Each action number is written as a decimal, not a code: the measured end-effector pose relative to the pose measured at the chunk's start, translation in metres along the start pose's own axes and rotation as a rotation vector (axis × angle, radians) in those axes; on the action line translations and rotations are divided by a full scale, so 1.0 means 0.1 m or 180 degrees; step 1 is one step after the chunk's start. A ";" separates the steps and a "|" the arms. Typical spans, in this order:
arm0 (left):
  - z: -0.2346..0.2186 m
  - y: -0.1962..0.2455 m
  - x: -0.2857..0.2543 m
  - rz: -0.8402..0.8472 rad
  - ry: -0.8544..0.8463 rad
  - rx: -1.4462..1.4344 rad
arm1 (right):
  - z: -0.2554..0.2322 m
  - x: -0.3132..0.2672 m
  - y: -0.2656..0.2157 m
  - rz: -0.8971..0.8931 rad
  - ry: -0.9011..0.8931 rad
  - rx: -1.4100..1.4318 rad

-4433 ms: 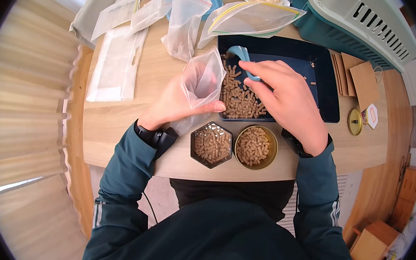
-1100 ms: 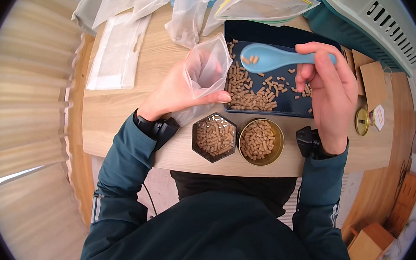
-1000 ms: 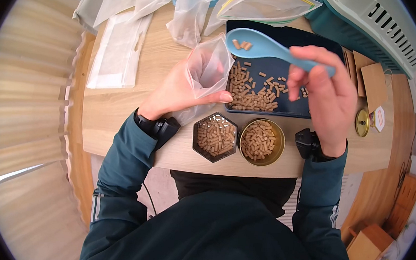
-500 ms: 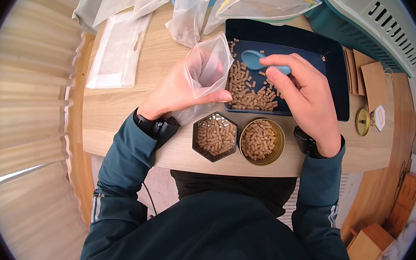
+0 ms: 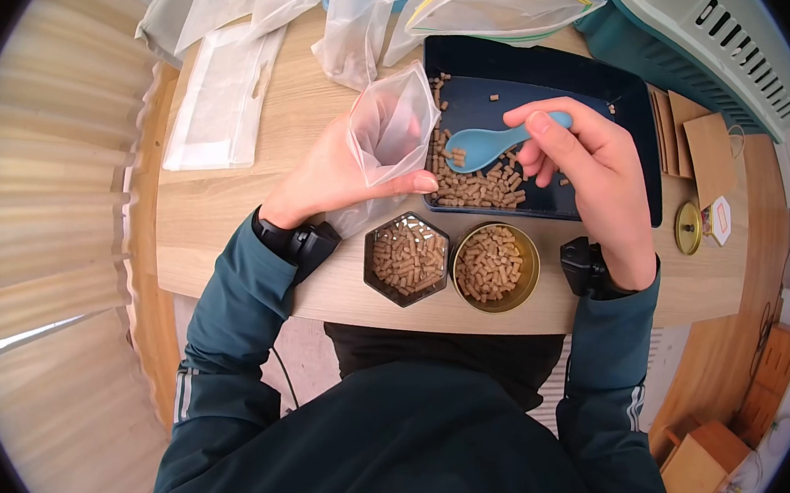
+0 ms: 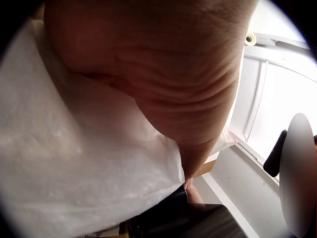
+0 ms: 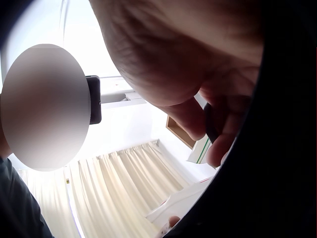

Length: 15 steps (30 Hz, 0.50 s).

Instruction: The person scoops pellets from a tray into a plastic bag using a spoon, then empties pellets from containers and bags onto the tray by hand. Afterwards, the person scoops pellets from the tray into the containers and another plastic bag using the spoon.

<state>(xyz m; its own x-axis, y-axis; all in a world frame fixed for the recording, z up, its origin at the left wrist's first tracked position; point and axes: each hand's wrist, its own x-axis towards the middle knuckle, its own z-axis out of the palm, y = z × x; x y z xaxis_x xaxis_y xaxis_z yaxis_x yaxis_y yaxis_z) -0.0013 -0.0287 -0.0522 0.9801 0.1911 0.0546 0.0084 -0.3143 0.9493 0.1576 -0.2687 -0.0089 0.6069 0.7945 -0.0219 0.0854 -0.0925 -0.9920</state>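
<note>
Blue spoon point(image 5: 486, 149) (a few tan pellets point(image 5: 457, 155) in its bowl) pinched by right hand point(image 5: 597, 170), translucent bag point(image 5: 391, 129) gripped by left hand point(image 5: 330, 180)

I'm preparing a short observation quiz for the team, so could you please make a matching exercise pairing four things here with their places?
Things:
1. Blue spoon
2. Open plastic bag
3. Hexagonal container
4. Gold lid

Places:
A. Beside the round tin
B. In the right hand
C. To the right of the navy tray
D. In the left hand

Pairs: 1-B, 2-D, 3-A, 4-C
</note>
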 end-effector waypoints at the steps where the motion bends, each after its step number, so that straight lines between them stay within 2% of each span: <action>1: 0.00 -0.01 0.00 0.0001 -0.0001 0.0001 | -0.01 0.00 -0.01 -0.0033 0.0042 0.0022; 6: 0.00 -0.02 0.00 0.0102 0.0027 0.0085 | -0.02 -0.01 -0.01 -0.0264 0.0365 0.0195; 8: -0.01 -0.04 0.01 0.0098 0.0004 0.0069 | 0.01 -0.03 -0.03 -0.0724 0.0612 0.0580; 9: -0.01 -0.05 0.02 0.0095 -0.0023 0.0055 | 0.04 -0.06 -0.05 -0.0724 0.0605 0.0579; 11: 0.00 -0.08 0.03 0.0095 -0.0036 -0.0036 | 0.10 -0.10 -0.08 -0.1203 0.0383 0.0450; 13: 0.00 -0.07 0.02 0.0096 -0.0050 -0.0124 | 0.07 -0.08 -0.03 -0.1647 -0.0184 0.0254; 15: 0.00 0.00 0.00 -0.0230 -0.0128 -0.0263 | 0.12 -0.08 -0.04 -0.1639 -0.0197 0.0184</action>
<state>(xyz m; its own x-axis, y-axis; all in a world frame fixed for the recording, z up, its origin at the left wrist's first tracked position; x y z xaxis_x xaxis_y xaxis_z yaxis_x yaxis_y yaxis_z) -0.0011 -0.0281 -0.0525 0.9847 0.1725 -0.0259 0.0647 -0.2231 0.9726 0.1424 -0.2675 -0.0065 0.4497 0.7624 0.4652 0.3157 0.3515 -0.8813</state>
